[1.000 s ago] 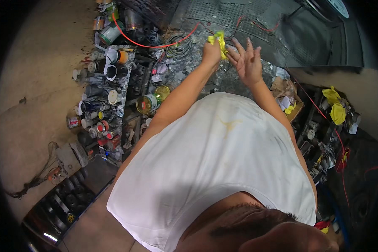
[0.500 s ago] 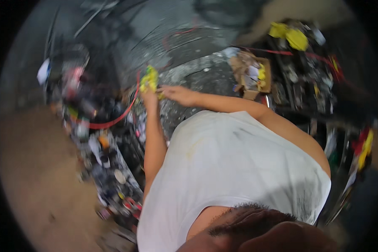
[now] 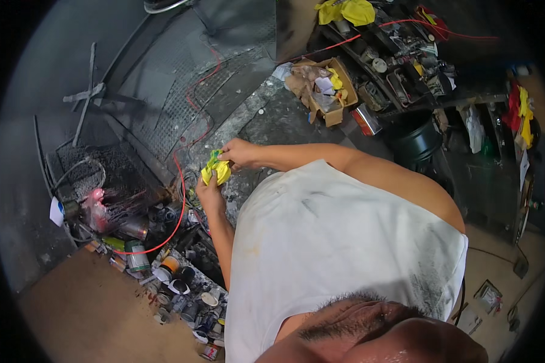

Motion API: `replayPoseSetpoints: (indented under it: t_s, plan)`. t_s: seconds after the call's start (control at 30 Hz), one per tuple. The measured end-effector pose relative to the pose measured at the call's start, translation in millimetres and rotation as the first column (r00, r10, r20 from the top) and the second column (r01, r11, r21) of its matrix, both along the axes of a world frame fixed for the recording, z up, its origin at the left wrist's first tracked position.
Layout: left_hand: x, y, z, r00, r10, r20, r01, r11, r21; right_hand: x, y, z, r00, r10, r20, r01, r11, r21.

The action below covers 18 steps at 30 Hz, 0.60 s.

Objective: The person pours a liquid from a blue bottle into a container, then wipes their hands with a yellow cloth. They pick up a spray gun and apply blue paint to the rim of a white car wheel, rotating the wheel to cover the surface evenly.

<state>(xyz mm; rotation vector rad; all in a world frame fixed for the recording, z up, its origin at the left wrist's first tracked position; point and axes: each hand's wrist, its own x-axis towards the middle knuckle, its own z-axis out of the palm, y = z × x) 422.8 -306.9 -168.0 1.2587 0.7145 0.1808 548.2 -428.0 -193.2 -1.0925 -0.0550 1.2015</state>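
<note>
Your left grip (image 3: 210,195) and right grip (image 3: 241,153) pinch the yellow cloth (image 3: 217,171).
Loose folds could snag the red hose (image 3: 183,199) left of the cloth.

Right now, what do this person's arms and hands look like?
The left hand and right hand are bare: no gloves, and no wristwatch shows. The right arm is uncovered up to a white top, which looks sleeveless. It has dark smudges and a faint yellowish stain.
</note>
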Motion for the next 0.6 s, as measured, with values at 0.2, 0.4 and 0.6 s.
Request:
replayPoseSetpoints:
  t_s: [0.2,0.4,0.6]
  plan:
    - [-3,30,-16,0.955,0.162,-0.247,-0.084,0.951,0.298,35,-21,20,0.8,0.091,0.593,0.004,0.988,-0.157]
    - [28,4,-31,0.932,-0.027,-0.361,0.183,0.897,0.403,-3,-34,-10,0.537,0.065,0.841,-0.115,0.993,-0.003]
    - [18,-19,-4,0.902,-0.323,-0.288,0.372,0.918,0.136,26,-65,3,0.649,0.263,0.714,-0.073,0.956,-0.286]
